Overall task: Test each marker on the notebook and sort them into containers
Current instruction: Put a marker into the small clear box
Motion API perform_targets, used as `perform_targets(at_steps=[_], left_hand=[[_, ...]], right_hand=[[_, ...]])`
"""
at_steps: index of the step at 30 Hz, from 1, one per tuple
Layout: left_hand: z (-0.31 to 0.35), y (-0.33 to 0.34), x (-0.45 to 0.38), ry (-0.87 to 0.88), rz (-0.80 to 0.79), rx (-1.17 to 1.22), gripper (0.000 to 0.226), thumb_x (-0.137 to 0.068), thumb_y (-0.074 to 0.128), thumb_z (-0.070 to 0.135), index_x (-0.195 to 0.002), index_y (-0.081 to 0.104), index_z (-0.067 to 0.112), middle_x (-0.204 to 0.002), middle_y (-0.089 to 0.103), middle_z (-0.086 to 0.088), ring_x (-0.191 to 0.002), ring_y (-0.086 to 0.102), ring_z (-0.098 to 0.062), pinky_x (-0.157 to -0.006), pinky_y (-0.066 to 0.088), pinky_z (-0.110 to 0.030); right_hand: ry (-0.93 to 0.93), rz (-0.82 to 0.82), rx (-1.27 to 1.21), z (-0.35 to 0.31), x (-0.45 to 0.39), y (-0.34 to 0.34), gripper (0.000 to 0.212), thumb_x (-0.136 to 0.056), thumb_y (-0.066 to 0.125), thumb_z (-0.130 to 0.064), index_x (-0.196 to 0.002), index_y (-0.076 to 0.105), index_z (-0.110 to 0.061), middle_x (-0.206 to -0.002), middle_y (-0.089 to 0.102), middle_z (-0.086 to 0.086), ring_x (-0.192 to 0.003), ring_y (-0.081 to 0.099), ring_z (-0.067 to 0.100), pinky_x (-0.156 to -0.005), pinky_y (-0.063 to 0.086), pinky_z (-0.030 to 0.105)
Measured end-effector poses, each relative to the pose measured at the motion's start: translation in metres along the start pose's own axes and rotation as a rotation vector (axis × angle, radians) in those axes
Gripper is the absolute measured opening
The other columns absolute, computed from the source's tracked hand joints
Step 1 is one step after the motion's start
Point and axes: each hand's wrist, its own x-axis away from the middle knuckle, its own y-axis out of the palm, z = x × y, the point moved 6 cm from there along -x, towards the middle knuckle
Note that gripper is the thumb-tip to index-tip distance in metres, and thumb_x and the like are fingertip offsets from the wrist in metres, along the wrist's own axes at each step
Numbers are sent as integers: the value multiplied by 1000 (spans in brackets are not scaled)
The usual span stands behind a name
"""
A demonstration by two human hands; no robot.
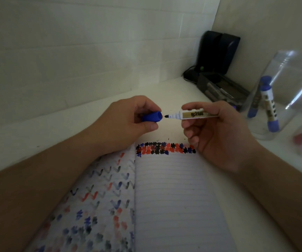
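While the cap and nib sit just apart, can't tell if it's coming off or going on. If capping: keep both level, push straight w/ no twist. Left hand curls round the blue plastic cap; right hand pinches the marker, a smooth white cylinder. Lined notebook at 6 o'clock, scribbled. Clear container at 3 o'clock holds blue markers.

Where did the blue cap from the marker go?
The blue cap is in the grip of the left hand, left of centre, just off the tip of the marker held by the right hand, above the notebook.
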Motion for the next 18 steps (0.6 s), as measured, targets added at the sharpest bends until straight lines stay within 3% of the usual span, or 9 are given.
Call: perform_targets(at_steps=[4,7,10,11,14,16,18], left_hand=[[4,1,0,30,-10,-48,33,-84,81,24,-107,66,41,-106,71,20,-102,65,8,-89,51,-13],[9,2,1,74,-7,-111,32,-85,80,26,-106,64,45,-100,70,26,-96,65,9,-83,47,-7],[16,-1,1,101,17,-148,27,-88,76,31,-105,64,49,-95,68,29,-91,64,6,-78,44,-7],[19,-3,0,103,26,-119,23,-91,73,32,-105,65,48,-94,69,28,-88,64,4,-77,44,-8],[25,-3,0,65,19,114,13,-101,59,30,-105,69,37,-74,61,12,-62,52,-7,-61,45,-24],[26,3,0,2,-12,232,16,-105,53,27,-105,69,26,-66,48,6,-57,38,-17,-54,36,-35],[25,11,1,-42,-44,321,18,-107,49,27,-104,64,16,-65,42,5,-56,32,-14,-52,31,-34]], right_hand=[[-21,14,99,3,-1,0,28,-98,45,-19,-104,71,-12,-85,68,15,-64,57,21,-53,46,28],[-48,23,118,2,-1,2,10,-98,52,-16,-93,60,-15,-89,72,19,-60,59,24,-51,47,28],[-122,37,208,-3,1,1,12,-100,62,-14,-88,66,-16,-85,72,16,-59,58,20,-47,44,25],[-161,39,237,-7,3,1,4,-94,68,-16,-90,70,-16,-81,71,13,-59,57,18,-47,42,24],[-341,61,388,-21,7,-1,20,-79,79,-21,-99,74,-19,-78,70,6,-58,57,17,-49,44,23],[-471,86,574,-28,11,0,19,-80,79,-21,-98,73,-20,-76,69,-2,-58,58,15,-52,50,22],[-474,72,637,-27,11,1,15,-83,76,-25,-95,69,-21,-66,62,-6,-52,50,14,-49,46,25]])
